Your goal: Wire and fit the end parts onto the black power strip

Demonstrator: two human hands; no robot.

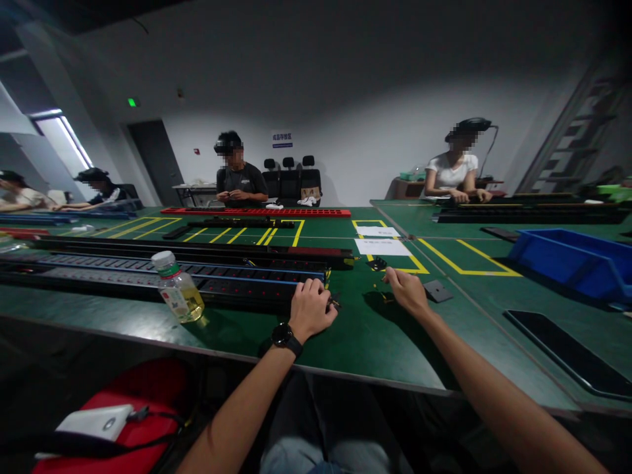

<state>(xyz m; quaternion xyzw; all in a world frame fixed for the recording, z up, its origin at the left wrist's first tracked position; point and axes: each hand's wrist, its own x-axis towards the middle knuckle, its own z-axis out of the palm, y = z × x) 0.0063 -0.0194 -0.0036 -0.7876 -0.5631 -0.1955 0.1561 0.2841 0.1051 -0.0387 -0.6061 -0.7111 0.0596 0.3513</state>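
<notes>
My left hand (311, 308), with a black watch (282, 335) at its wrist, rests at the right end of a long black rail assembly (257, 286). Its fingers are curled by a small dark part with wires (334, 301); whether they grip it is hard to make out. My right hand (405, 289) is raised over the green table, fingers pinched together at a small item too blurred to name. Just beyond its fingertips lies a small black part (377, 263). A flat dark plate (438, 291) sits right beside that hand's wrist.
A bottle of yellow liquid (178, 289) stands before the rails at left. White papers (382, 247) lie beyond my hands. On the right are a blue bin (573, 263) and a phone (567, 349). Across the green table (355, 349), a red rail (257, 212) lies near seated people.
</notes>
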